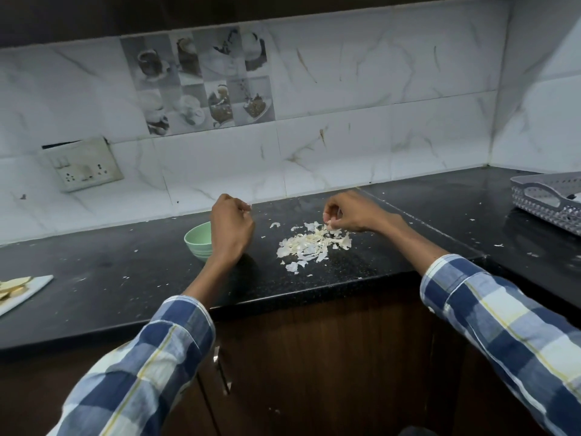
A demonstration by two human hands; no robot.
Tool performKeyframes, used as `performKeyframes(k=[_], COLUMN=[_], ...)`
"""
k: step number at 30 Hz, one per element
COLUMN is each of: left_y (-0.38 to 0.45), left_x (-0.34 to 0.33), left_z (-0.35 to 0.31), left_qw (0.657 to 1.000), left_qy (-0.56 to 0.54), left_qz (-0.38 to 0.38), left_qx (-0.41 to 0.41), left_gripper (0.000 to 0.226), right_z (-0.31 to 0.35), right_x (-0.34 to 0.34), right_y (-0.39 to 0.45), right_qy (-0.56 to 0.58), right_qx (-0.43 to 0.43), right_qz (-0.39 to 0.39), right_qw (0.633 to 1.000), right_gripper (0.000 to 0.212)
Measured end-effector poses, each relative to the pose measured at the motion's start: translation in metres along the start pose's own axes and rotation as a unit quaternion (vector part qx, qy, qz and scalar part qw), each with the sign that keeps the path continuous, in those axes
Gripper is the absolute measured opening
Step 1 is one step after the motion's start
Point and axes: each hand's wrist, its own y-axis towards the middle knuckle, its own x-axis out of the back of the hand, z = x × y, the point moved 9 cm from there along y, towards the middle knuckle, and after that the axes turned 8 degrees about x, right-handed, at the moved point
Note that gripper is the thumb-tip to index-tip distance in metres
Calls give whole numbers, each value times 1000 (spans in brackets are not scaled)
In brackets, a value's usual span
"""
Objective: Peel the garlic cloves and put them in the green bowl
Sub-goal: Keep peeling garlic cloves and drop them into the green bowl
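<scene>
The green bowl (197,242) stands on the black counter, partly hidden behind my left hand (231,226). That hand is raised just right of the bowl with its fingers curled, and a small white bit shows at its fingertips. A pile of white garlic peels (311,245) lies in the middle of the counter. My right hand (349,215) hovers over the pile's far edge and pinches a small pale piece (329,224) between its fingertips; I cannot tell if it is a clove or a peel. The bowl's contents are hidden.
A white board (28,292) with pale slices lies at the counter's left edge. A grey perforated tray (547,199) stands at the far right. A switch and socket plate (82,168) is on the tiled wall. Peel flecks are scattered over the counter (125,269).
</scene>
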Motion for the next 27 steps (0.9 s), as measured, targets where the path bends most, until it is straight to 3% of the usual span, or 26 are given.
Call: performKeyframes(k=[7,11,14,16,19,21,24,27], left_y=[-2,-2,-1,-3,-9,-13,-14,-14], left_x=[2,3,1,-2,-10,-26,-55,-83], left_z=[3,-1,0,-5,-22,-32,-37,-36], left_qw=[999,999,999,999,995,991,987,981], left_qy=[22,23,35,32,42,43,-4,-11], left_qz=[26,22,14,9,11,36,104,160], left_qx=[15,-1,-9,-28,-90,-123,-126,-111], left_gripper=[25,30,27,24,18,13,11,16], right_z=[0,-3,3,6,10,12,9,3], right_x=[14,11,14,18,10,2,6,4], right_y=[-1,2,3,3,4,5,6,8], right_qy=[9,7,9,-7,-18,-10,8,14], right_qx=[-8,-16,-4,-1,1,5,11,26], right_qz=[3,43,19,-8,33,48,-15,-50], right_qw=[1000,999,1000,1000,999,999,1000,998], right_gripper=[19,22,12,5,9,10,1,11])
